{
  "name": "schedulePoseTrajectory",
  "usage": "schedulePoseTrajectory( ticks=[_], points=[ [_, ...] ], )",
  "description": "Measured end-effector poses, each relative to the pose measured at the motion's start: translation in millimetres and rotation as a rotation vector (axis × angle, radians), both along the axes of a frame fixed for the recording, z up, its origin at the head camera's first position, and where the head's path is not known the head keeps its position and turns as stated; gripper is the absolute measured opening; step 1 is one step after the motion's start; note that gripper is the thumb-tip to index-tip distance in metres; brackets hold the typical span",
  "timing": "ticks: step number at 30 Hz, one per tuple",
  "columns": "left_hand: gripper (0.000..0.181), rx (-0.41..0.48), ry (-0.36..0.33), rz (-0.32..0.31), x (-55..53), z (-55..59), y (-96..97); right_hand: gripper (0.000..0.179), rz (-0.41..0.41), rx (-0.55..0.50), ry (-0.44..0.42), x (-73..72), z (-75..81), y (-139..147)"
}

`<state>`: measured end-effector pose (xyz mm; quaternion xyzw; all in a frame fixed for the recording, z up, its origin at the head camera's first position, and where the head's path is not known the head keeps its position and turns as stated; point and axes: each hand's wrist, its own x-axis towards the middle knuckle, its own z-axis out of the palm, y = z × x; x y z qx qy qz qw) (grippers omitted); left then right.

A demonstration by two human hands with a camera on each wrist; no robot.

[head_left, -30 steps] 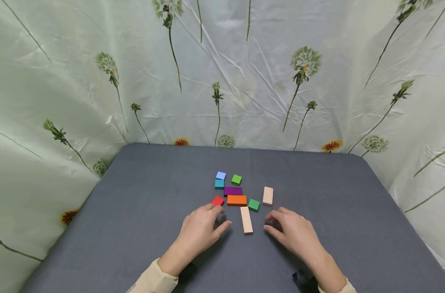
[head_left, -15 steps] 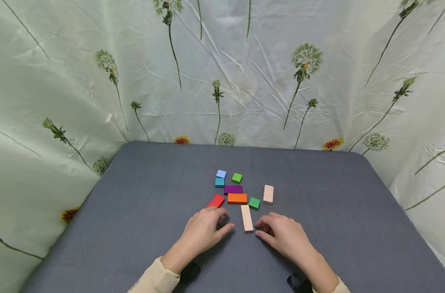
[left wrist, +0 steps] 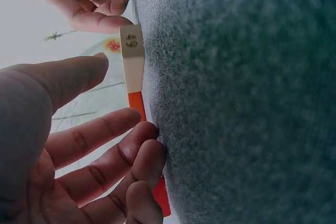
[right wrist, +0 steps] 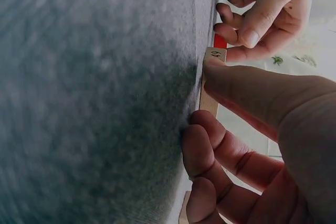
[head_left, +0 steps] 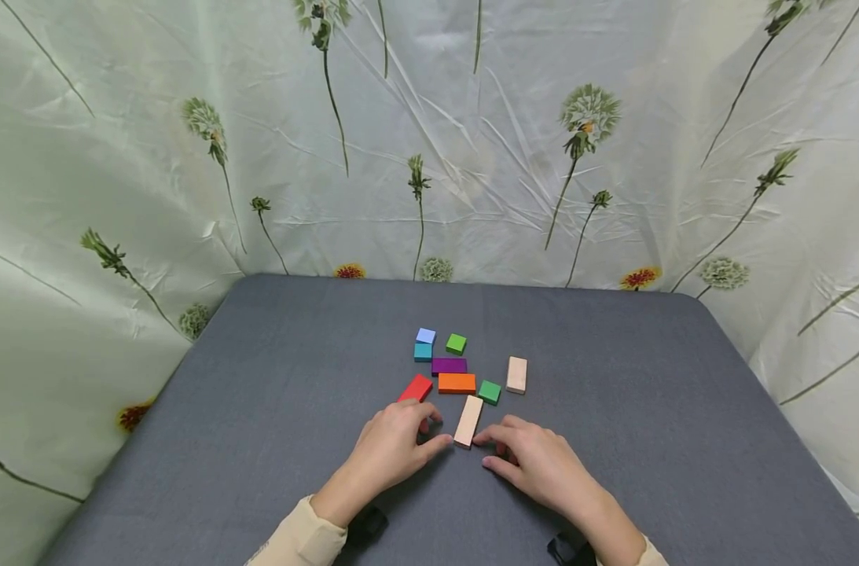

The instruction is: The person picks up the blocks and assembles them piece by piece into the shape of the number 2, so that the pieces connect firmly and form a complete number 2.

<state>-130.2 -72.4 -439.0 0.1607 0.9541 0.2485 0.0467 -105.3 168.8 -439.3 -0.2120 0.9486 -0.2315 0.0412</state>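
A plain wooden block (head_left: 468,423) lies slanted on the table between the two hands, its printed end (left wrist: 131,41) facing the person. The index fingertip of my right hand (head_left: 538,464) touches its near right side, while the thumb stays apart from it. My left hand (head_left: 394,444) hovers to its left with fingers loosely bent and nothing between them. Just beyond the left fingers lies a red block (head_left: 416,387), partly hidden by that hand. An orange block (head_left: 457,384) and a dark green block (head_left: 490,392) lie past the wooden block's far end.
Farther back lie a purple block (head_left: 449,366), a teal block (head_left: 423,353), a light blue block (head_left: 425,336) and a light green block (head_left: 456,343). Another plain wooden block (head_left: 517,375) is at the right. A flowered cloth (head_left: 500,157) hangs behind the grey table (head_left: 316,330).
My right hand has moved left to the plain wooden block, whose near end has swung left. My left hand has shifted slightly down and right, uncovering more of the red block.
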Motion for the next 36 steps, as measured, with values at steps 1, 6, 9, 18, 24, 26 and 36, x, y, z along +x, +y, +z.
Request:
schedulePoseTrajectory(
  ticks=[1,6,9,18,24,26,36],
  points=[
    [0.032,0.001,0.005,-0.003,0.1,0.0,-0.2,0.020,0.007,-0.003,-0.004,-0.3,-0.3,0],
    [0.033,0.008,0.032,-0.014,-0.3,-0.4,0.0,0.020,0.005,-0.021,-0.024,-2.5,0.8,4],
    [0.034,0.007,0.043,-0.016,-0.8,-1.2,1.6,0.020,-0.038,-0.028,-0.036,-5.9,4.7,10],
    [0.037,-0.012,0.054,-0.008,-0.9,-1.2,5.6,0.021,-0.171,-0.035,-0.003,-26.4,12.9,34],
    [0.039,-0.035,0.077,-0.002,-0.7,-2.0,12.5,0.028,-0.219,-0.010,-0.008,-43.3,12.0,45],
    [0.039,-0.045,0.082,-0.002,-1.4,-1.7,15.4,0.031,-0.227,-0.006,-0.013,-47.8,11.3,47],
    [0.039,-0.060,0.030,-0.017,-6.3,-0.6,27.4,0.038,-0.244,0.011,-0.011,-65.5,8.6,49]
  ],
)
